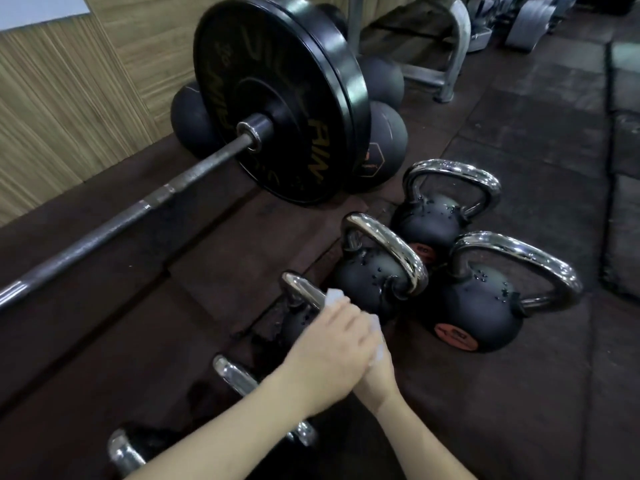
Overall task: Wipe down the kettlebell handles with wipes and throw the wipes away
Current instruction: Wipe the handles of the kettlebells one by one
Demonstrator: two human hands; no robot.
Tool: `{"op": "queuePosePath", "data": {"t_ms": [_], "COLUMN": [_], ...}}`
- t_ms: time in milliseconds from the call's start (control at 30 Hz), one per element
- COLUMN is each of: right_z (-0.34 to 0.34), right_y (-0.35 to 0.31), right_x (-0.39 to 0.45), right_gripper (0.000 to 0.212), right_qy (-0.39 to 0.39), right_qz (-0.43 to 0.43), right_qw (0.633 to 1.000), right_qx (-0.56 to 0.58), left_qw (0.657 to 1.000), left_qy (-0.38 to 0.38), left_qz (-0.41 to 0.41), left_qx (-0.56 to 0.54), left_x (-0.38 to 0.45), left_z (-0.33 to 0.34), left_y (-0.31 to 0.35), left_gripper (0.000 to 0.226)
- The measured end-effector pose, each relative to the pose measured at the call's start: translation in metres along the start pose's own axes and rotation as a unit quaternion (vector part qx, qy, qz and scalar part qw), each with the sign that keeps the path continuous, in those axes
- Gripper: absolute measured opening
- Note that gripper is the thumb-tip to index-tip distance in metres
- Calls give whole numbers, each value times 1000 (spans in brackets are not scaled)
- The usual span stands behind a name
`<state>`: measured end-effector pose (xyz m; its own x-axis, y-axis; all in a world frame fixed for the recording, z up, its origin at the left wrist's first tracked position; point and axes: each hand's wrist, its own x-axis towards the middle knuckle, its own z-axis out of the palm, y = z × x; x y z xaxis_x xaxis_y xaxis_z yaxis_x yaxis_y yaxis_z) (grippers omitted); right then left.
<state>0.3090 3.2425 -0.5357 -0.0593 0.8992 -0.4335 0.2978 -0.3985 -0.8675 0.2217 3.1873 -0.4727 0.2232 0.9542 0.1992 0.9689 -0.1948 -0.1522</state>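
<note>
White, soft wipe (pixel 335 295) is bunched under the closed left hand (pixel 332 344) and right hand (pixel 375 372), pressed on a chrome kettlebell handle (pixel 301 289). Beyond them, three black kettlebells (pixel 485 306): heavy, slick, so rub without lifting.

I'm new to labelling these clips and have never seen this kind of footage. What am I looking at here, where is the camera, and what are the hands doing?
No machine here: a person wears one camera on the head, looking down at their own hands. The left hand lies over the right hand, pressing a white wipe on a kettlebell's chrome handle. More kettlebells stand on the dark gym floor. A loaded barbell rests behind them.
</note>
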Motion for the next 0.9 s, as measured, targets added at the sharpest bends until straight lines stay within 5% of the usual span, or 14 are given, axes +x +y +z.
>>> {"op": "queuePosePath", "data": {"t_ms": [33,100,133,167,200,267,333,367,467,600,700,767,833,900], "right_z": [-5,18,37,39,23,10,-1,-11,-19,-11,-13,-13,-12,-12], "right_y": [-18,-34,-37,-30,-24,-5,21,26,24,32,35,35,36,38], "right_x": [0,-20,-30,-28,-15,-5,13,18,18,20,21,22,22,23], "right_gripper": [36,36,31,25,22,14,32,43,74,103,109,109,109,106], "right_qy": [-4,24,58,70,54,37,-105,-155,-190,-165,-160,-157,-164,-174], "right_qz": [-6,-153,-175,-171,-130,-41,-54,-46,-68,-123,-123,-123,-131,-120], "right_qw": [1000,987,978,971,980,984,983,984,979,973,973,975,975,975], "right_qx": [-4,-44,-98,-149,-138,-170,-137,-74,-8,-102,-110,-97,-78,-69], "left_qw": [998,969,919,890,852,914,988,997,998,941,727,652,668,786], "left_qy": [-11,-104,-249,-395,-456,-381,-135,-32,-43,20,62,56,63,72], "left_qz": [49,86,65,-68,-152,-121,48,73,-35,-255,-487,-547,-547,-469], "left_qx": [48,209,297,218,206,64,58,8,-14,-220,-480,-523,-501,-395], "left_x": [-1,15,18,18,20,11,12,9,5,-1,3,10,10,3], "left_z": [3,20,31,44,53,43,7,-4,-12,-3,-4,-3,3,9], "left_y": [4,18,26,33,38,16,-13,-29,-56,-73,-77,-72,-65,-54], "left_gripper": [26,23,22,25,32,38,23,19,38,39,32,33,34,32]}}
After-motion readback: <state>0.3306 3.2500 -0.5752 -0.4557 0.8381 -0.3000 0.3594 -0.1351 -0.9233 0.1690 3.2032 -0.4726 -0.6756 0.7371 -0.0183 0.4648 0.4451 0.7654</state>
